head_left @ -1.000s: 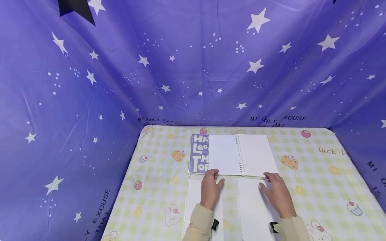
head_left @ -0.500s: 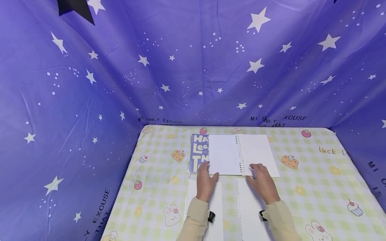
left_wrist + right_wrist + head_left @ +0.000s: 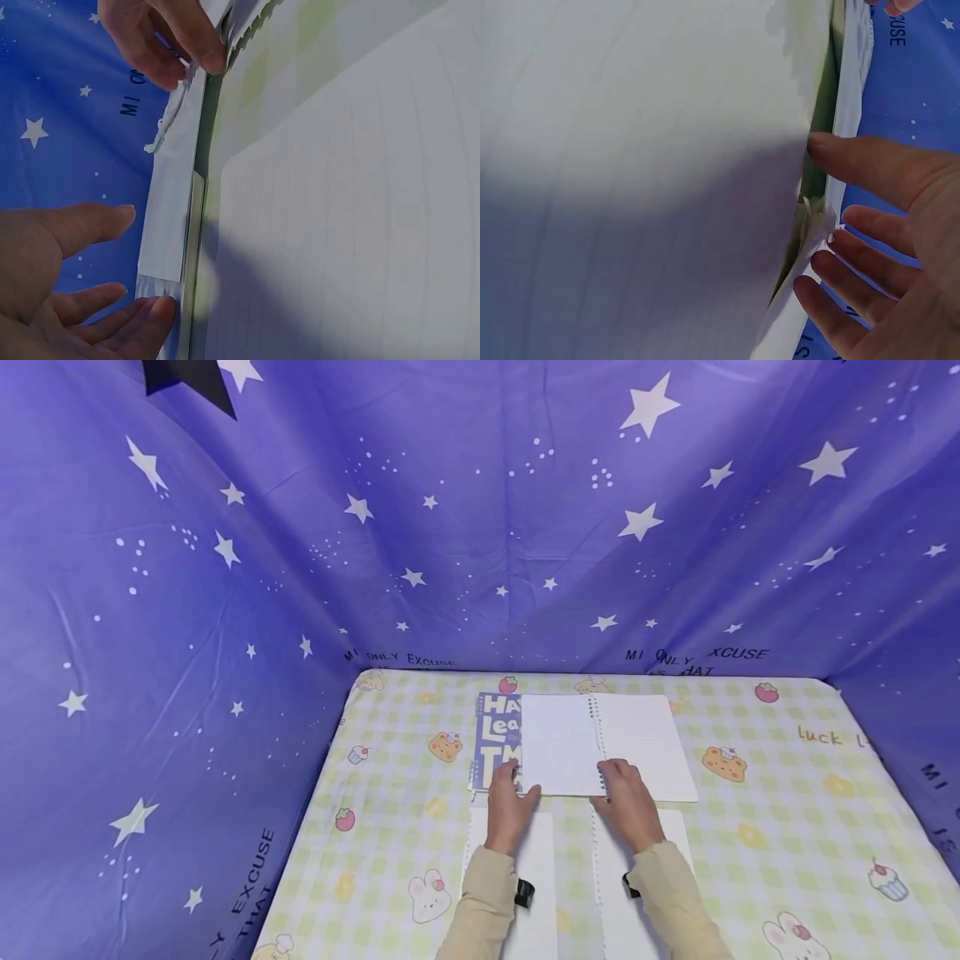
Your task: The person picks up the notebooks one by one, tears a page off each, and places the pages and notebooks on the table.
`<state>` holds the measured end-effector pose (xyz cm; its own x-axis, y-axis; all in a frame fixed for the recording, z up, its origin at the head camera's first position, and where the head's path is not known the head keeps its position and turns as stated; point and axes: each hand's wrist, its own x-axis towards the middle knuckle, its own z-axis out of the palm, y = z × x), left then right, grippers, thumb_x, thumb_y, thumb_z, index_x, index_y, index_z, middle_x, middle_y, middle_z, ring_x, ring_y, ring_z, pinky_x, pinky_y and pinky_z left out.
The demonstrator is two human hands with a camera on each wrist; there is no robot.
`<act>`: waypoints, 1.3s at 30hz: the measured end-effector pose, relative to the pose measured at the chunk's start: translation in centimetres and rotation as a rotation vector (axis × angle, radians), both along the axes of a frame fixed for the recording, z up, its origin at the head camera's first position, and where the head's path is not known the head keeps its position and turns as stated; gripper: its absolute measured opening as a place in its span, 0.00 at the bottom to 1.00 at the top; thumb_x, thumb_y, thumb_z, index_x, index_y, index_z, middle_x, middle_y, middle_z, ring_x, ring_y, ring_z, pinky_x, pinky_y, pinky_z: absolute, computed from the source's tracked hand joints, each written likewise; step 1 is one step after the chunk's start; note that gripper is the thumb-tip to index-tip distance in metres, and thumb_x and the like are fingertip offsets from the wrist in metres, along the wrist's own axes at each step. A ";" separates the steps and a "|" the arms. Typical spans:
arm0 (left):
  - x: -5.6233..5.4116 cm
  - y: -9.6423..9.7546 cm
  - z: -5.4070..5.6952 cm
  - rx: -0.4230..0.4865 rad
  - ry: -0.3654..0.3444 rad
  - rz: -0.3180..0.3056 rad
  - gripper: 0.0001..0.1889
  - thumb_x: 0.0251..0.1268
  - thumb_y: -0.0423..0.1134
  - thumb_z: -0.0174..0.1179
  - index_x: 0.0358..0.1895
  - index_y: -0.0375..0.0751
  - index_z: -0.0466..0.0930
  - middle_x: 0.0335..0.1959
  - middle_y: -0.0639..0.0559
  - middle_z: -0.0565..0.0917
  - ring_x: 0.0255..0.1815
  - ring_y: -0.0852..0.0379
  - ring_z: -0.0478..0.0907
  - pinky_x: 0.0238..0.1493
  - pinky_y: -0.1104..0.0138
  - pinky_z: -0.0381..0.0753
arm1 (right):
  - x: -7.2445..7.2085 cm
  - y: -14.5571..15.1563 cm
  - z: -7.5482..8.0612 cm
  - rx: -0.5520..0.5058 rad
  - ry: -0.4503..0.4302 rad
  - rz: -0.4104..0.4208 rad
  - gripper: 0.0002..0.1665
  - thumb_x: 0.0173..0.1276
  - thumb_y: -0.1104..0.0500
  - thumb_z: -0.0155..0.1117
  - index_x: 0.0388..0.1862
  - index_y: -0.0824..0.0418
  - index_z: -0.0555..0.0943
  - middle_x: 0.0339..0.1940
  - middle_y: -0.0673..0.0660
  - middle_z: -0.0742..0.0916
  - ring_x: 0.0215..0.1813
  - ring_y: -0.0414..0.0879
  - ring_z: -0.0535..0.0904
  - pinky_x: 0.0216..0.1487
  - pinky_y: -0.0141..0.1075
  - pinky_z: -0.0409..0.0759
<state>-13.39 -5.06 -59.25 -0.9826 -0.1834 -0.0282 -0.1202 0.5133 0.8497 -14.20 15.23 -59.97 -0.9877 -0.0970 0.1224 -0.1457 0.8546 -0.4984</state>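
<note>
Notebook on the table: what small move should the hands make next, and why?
Probably pinch the left page's lower edge with the right hand while the left hand steadies the notebook: both hands sit at its near edge, the right by the spiral, and two loose sheets already lie below.

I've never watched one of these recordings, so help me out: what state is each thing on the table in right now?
Notebook: open, lying flat.
Left loose sheet: flat on the tablecloth, under the left forearm.
Right loose sheet: flat, under the right forearm.
Left hand: fingers at the notebook's near left corner.
Right hand: fingers at its near edge by the spiral.
</note>
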 end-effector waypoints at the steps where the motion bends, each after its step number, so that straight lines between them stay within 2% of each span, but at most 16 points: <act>1: 0.0 0.0 0.0 0.003 -0.001 -0.003 0.30 0.57 0.35 0.69 0.64 0.30 0.72 0.61 0.37 0.77 0.60 0.42 0.77 0.62 0.55 0.78 | 0.0 0.0 0.0 0.004 0.006 0.001 0.34 0.52 0.65 0.77 0.58 0.72 0.76 0.58 0.71 0.79 0.61 0.66 0.73 0.60 0.58 0.74; 6: -0.1 0.0 0.0 0.012 0.000 0.000 0.29 0.57 0.34 0.70 0.63 0.30 0.73 0.58 0.38 0.79 0.56 0.44 0.79 0.58 0.56 0.81 | 0.2 0.0 0.0 0.002 0.014 0.003 0.32 0.55 0.65 0.76 0.58 0.73 0.76 0.58 0.72 0.78 0.60 0.66 0.73 0.59 0.59 0.74; 12: -0.3 0.2 0.2 0.006 0.024 0.023 0.28 0.56 0.32 0.69 0.60 0.26 0.74 0.54 0.36 0.81 0.56 0.41 0.79 0.60 0.52 0.78 | 0.6 0.2 0.2 -0.004 0.015 0.021 0.29 0.59 0.63 0.74 0.57 0.72 0.76 0.58 0.71 0.78 0.61 0.65 0.73 0.57 0.59 0.76; 17: -0.4 0.5 0.7 0.048 0.009 0.025 0.28 0.56 0.30 0.68 0.60 0.23 0.74 0.50 0.35 0.82 0.54 0.41 0.80 0.59 0.52 0.80 | 0.6 0.2 0.1 0.002 0.020 0.028 0.28 0.61 0.62 0.73 0.58 0.72 0.76 0.58 0.70 0.78 0.61 0.64 0.73 0.57 0.58 0.76; 20: -0.6 0.6 0.9 0.079 -0.013 0.033 0.26 0.57 0.30 0.67 0.59 0.24 0.75 0.48 0.35 0.83 0.50 0.44 0.81 0.56 0.55 0.82 | 0.6 0.2 0.1 0.011 0.018 0.027 0.28 0.62 0.62 0.73 0.58 0.72 0.76 0.59 0.70 0.78 0.61 0.64 0.73 0.58 0.58 0.76; 24: -0.8 0.7 1.1 0.147 -0.027 0.048 0.26 0.55 0.28 0.67 0.59 0.25 0.75 0.45 0.37 0.82 0.44 0.51 0.79 0.50 0.59 0.83 | 0.6 0.1 -0.2 0.009 0.030 0.023 0.29 0.59 0.63 0.74 0.57 0.73 0.77 0.58 0.70 0.78 0.61 0.65 0.73 0.59 0.58 0.76; 31: -0.8 0.6 1.6 0.336 -0.014 0.071 0.29 0.52 0.23 0.65 0.61 0.23 0.73 0.47 0.38 0.81 0.41 0.52 0.79 0.42 0.71 0.82 | 0.5 -0.6 -0.1 -0.017 0.067 0.018 0.27 0.56 0.66 0.73 0.54 0.72 0.79 0.56 0.69 0.79 0.63 0.63 0.71 0.64 0.56 0.72; 35: -0.9 0.8 1.9 0.393 -0.003 0.074 0.29 0.52 0.22 0.64 0.62 0.24 0.73 0.42 0.38 0.81 0.30 0.62 0.74 0.33 0.77 0.76 | 0.5 -1.4 0.4 -0.048 0.084 0.048 0.27 0.56 0.65 0.74 0.55 0.71 0.79 0.56 0.66 0.80 0.62 0.62 0.72 0.64 0.55 0.73; 39: -0.9 1.0 2.4 0.416 0.023 0.046 0.28 0.52 0.22 0.63 0.62 0.26 0.73 0.39 0.39 0.82 0.25 0.67 0.69 0.29 0.78 0.74 | 0.5 -2.1 0.7 -0.081 0.117 0.080 0.27 0.57 0.63 0.75 0.55 0.69 0.79 0.55 0.65 0.81 0.60 0.60 0.74 0.60 0.54 0.76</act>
